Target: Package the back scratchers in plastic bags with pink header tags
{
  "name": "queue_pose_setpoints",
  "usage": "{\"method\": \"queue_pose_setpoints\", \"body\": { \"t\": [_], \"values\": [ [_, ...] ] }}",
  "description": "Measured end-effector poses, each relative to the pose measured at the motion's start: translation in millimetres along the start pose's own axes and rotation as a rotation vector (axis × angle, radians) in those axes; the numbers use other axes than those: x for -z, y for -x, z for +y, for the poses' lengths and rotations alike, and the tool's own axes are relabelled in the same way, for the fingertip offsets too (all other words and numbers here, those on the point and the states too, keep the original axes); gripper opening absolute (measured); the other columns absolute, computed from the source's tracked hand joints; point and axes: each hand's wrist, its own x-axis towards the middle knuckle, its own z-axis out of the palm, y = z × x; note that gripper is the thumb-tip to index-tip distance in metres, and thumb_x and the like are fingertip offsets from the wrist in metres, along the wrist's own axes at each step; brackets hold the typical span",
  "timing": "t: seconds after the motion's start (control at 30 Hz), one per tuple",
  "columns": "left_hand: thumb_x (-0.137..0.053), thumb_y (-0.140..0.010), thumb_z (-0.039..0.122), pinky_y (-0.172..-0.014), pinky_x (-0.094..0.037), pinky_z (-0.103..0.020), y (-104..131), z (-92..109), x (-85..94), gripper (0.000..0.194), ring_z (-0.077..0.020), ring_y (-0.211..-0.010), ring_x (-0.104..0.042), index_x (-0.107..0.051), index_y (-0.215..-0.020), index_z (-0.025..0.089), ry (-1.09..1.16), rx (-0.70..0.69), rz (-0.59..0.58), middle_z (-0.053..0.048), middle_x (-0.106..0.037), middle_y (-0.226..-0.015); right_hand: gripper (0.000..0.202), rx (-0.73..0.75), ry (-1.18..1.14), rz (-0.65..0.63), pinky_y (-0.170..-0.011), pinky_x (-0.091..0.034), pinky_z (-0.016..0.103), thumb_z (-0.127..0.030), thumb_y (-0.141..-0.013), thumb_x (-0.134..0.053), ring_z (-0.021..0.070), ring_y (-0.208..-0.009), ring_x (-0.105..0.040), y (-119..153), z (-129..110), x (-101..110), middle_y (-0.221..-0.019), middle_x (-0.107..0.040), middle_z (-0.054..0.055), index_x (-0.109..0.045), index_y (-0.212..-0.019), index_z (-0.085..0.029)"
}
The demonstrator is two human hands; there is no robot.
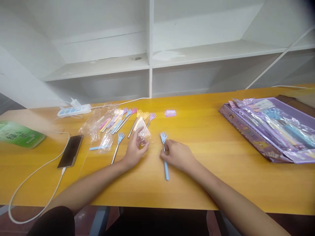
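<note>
A blue back scratcher (166, 168) with a hand-shaped head and metal rod lies nearly upright in the picture, and my right hand (178, 154) closes its fingers round the rod. Left of it, my left hand (136, 147) has thumb and fingers apart; its fingertips reach the pale cards in clear film (144, 128). Whether they press on the cards, I cannot tell. Beside my left wrist rests another blue-headed back scratcher (117, 147). Several more back scratchers (120, 120) in yellow, purple, pink and blue lie in a row behind.
Clear plastic bags (94, 126) and a blue handle (99, 148) lie to the left, near a phone (70, 151) on a white cable. A power strip (74, 110) stands at the back. Small purple cards (170, 113) lie mid-table. A purple box (256, 141) holds bagged back scratchers at right.
</note>
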Motion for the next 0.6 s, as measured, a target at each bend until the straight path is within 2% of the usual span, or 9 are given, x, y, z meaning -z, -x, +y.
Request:
{"method": "queue_pose_setpoints", "body": {
  "t": [0.13, 0.23, 0.3, 0.4, 0.47, 0.6],
  "values": [
    [-0.071, -0.094, 0.035, -0.088, -0.060, -0.034, -1, -2, 2.4, 0.060, -0.0165, -0.096, -0.065, -0.048, -0.149, 0.027, 0.043, 0.035, 0.025, -0.013, -0.058, -0.135, 0.013, -0.010, 0.019, -0.006, -0.060, -0.029, 0.031, -0.033, -0.094, -0.054, 0.0198, -0.073, -0.064, 1, 0, 1, -0.092, -0.071, 0.008, -0.057, -0.087, -0.022],
    [-0.071, -0.095, 0.037, -0.085, -0.061, -0.032, -1, -3, 2.2, 0.054, -0.0204, -0.107, -0.066, -0.053, -0.144, 0.026, 0.081, 0.071, 0.022, -0.013, -0.058, -0.135, 0.011, -0.052, -0.011, -0.018, -0.060, -0.029, 0.030, -0.028, -0.094, -0.054, 0.0192, -0.069, -0.062, -1, 4, 5, -0.088, -0.070, 0.008, -0.054, -0.085, -0.021],
    [-0.072, -0.094, 0.039, -0.086, -0.062, -0.032, -1, -3, 1.7, 0.052, -0.0243, -0.118, -0.065, -0.056, -0.142, 0.025, 0.090, 0.092, 0.014, -0.014, -0.059, -0.137, 0.010, -0.091, -0.120, 0.010, -0.060, -0.030, 0.030, -0.026, -0.094, -0.052, 0.0182, -0.065, -0.058, -2, 10, 7, -0.081, -0.067, 0.006, -0.052, -0.085, -0.022],
    [-0.072, -0.094, 0.043, -0.086, -0.063, -0.033, -2, -2, 1.0, 0.051, -0.0267, -0.123, -0.065, -0.058, -0.139, 0.024, 0.094, 0.108, -0.006, -0.015, -0.060, -0.140, 0.006, -0.063, -0.467, 0.084, -0.061, -0.036, 0.028, -0.026, -0.095, -0.049, 0.0171, -0.065, -0.056, -6, 16, 7, -0.077, -0.063, 0.001, -0.049, -0.090, -0.023],
    [-0.071, -0.095, 0.045, -0.086, -0.063, -0.033, -2, -1, 0.9, 0.051, -0.0262, -0.120, -0.067, -0.059, -0.139, 0.023, 0.066, 0.115, -0.021, -0.015, -0.060, -0.141, 0.009, -0.011, -0.765, 0.102, -0.060, -0.039, 0.027, -0.032, -0.094, -0.053, 0.0149, -0.066, -0.055, -8, 14, 3, -0.085, -0.064, 0.000, -0.051, -0.096, -0.023],
    [-0.068, -0.097, 0.047, -0.090, -0.062, -0.035, -1, 2, 1.5, 0.052, -0.0278, -0.126, -0.065, -0.058, -0.143, 0.024, -0.008, 0.102, -0.070, -0.014, -0.060, -0.145, 0.042, -0.009, -1.256, -0.056, -0.046, -0.031, 0.025, -0.051, -0.087, -0.070, 0.0055, -0.050, -0.039, -8, -3, -7, -0.111, -0.067, 0.002, -0.058, -0.116, -0.023]
  ]
}}
